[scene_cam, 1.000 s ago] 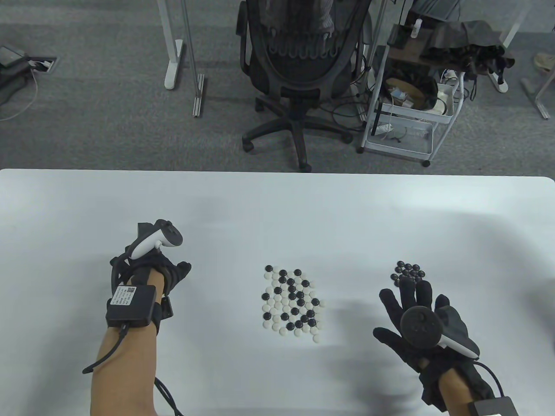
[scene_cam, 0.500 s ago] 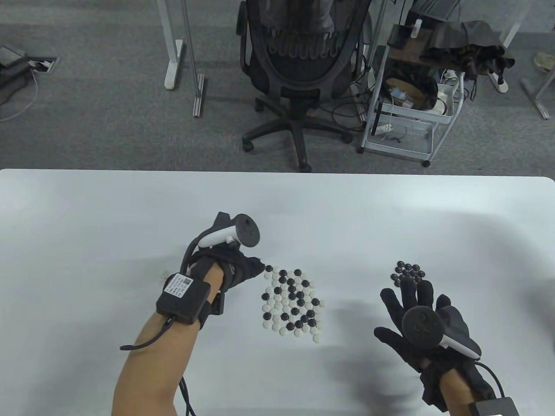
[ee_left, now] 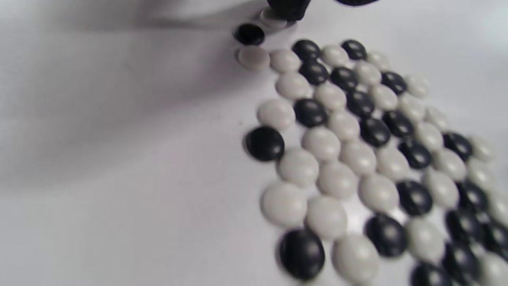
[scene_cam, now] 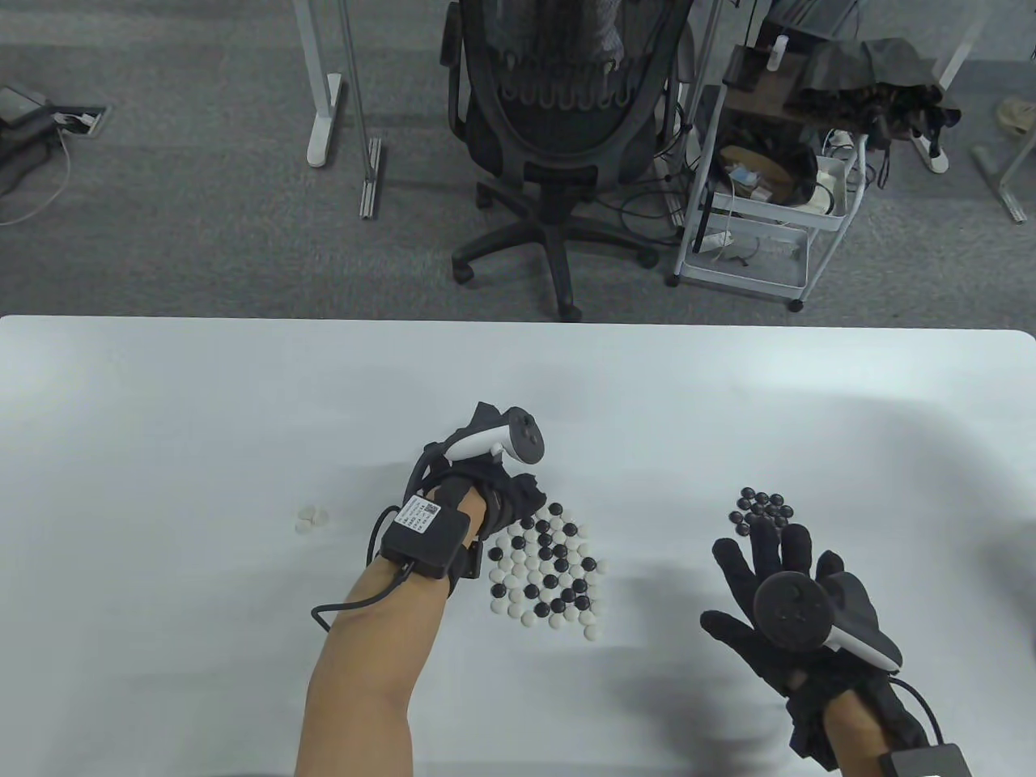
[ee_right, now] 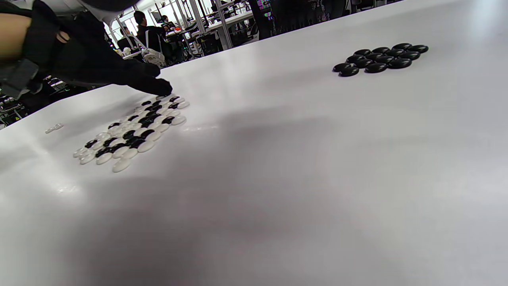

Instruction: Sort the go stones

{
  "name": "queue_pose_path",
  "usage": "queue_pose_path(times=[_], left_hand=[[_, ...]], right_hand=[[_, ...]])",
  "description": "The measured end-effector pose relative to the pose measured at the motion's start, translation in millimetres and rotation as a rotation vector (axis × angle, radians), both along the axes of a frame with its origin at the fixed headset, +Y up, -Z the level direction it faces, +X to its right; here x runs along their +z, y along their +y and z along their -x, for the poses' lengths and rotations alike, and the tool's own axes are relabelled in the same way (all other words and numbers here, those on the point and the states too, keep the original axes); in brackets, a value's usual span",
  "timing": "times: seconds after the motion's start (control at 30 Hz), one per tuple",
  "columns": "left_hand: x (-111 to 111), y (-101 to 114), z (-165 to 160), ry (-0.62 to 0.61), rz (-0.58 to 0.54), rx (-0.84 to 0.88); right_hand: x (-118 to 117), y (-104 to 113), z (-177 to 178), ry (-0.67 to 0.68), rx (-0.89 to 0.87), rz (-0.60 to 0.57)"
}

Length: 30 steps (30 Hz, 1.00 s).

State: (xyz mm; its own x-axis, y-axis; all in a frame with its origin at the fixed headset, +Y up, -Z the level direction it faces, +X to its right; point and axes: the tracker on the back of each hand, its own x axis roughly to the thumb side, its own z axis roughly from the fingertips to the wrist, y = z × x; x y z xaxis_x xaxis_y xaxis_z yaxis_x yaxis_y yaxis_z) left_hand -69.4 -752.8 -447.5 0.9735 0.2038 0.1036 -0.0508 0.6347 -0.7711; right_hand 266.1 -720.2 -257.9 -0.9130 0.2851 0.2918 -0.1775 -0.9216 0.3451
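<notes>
A mixed pile of black and white Go stones (scene_cam: 550, 576) lies at the table's middle; it fills the left wrist view (ee_left: 357, 159) and shows in the right wrist view (ee_right: 135, 131). A group of black stones (scene_cam: 762, 508) lies to the right, also in the right wrist view (ee_right: 381, 57). A few white stones (scene_cam: 312, 518) lie to the left. My left hand (scene_cam: 518, 498) is over the pile's far left corner, one fingertip (ee_left: 287, 8) touching a white stone (ee_left: 274, 19). My right hand (scene_cam: 769, 566) lies flat, fingers spread, empty, just below the black group.
The white table (scene_cam: 162, 405) is bare apart from the stones. An office chair (scene_cam: 558, 121) and a white cart (scene_cam: 761, 202) stand on the floor beyond the far edge.
My left hand has moved right from the white stones on the left to the mixed pile's far left corner. The right hand has stayed put.
</notes>
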Motion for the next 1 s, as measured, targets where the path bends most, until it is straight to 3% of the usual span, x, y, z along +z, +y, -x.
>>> queue_pose_path(times=[0.23, 0.37, 0.57, 1.0], left_hand=[[-9.0, 4.3, 60.8, 0.182, 0.020, -0.004], [0.7, 5.8, 110.5, 0.293, 0.040, -0.016], [18.5, 6.5, 159.6, 0.391, 0.033, -0.029], [39.8, 8.7, 197.5, 0.462, 0.037, -0.066]], right_hand=[[1.6, 4.4, -3.8, -0.012, -0.018, -0.009], [1.1, 4.1, -3.3, -0.008, -0.018, 0.001], [1.4, 3.0, 0.4, 0.002, -0.006, 0.007], [1.4, 3.1, 1.5, 0.004, -0.003, 0.015]])
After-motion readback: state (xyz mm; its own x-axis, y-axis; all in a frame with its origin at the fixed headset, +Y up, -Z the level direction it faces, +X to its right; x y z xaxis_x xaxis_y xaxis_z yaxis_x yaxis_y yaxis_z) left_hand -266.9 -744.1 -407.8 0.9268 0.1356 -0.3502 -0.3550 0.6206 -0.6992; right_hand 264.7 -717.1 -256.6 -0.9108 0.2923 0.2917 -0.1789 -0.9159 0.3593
